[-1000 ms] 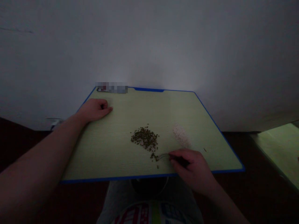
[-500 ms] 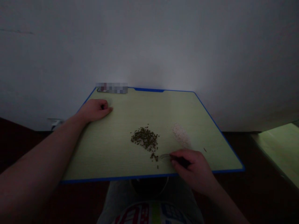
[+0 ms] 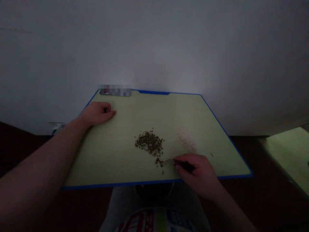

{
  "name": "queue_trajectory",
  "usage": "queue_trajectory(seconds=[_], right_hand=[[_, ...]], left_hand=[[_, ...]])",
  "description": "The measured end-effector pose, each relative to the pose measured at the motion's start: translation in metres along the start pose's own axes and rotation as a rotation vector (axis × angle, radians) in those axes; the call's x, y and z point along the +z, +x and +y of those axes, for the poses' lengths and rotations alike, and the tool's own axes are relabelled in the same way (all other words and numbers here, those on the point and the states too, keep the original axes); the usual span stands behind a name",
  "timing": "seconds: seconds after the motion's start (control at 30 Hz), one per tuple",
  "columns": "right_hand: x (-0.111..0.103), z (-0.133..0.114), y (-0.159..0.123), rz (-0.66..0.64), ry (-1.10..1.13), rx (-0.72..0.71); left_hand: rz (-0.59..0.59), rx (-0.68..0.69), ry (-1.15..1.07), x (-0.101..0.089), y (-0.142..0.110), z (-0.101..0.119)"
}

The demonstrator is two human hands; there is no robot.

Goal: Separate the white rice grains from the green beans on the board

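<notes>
Board, green with blue edge, lies under my hands. At left, my left hand rests curled closed near the far corner, holding nothing. In the middle is a pile of dark seeds, and right of it are pale grains. My right hand pinches tweezers, which point left, almost level, touching or just beside the seeds' low end, close to the near edge. Open board stays to the right.

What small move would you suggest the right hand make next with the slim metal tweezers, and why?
Probably pinch a grain from the small dark-green cluster, since the slim metal tweezers in the right hand have their tips beside it, just below the main grain pile.
</notes>
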State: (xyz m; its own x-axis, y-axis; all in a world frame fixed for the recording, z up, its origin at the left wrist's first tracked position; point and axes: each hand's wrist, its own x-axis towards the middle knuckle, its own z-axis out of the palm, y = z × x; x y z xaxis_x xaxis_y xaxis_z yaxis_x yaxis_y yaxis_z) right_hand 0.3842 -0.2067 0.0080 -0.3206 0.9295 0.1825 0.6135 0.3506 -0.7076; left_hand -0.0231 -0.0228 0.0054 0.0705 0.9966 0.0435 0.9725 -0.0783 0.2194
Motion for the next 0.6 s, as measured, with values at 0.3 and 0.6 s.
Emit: queue_trajectory(seconds=[0.3, 0.6], right_hand=[[0.0051, -0.0050, 0.0004, 0.083, 0.014, 0.007], [0.0021, -0.0057, -0.0006, 0.135, -0.008, 0.047]], left_hand=[[-0.002, 0.007, -0.022, 0.0008, 0.0001, -0.0013], [-0.013, 0.002, -0.024, -0.0022, -0.0025, 0.0023]])
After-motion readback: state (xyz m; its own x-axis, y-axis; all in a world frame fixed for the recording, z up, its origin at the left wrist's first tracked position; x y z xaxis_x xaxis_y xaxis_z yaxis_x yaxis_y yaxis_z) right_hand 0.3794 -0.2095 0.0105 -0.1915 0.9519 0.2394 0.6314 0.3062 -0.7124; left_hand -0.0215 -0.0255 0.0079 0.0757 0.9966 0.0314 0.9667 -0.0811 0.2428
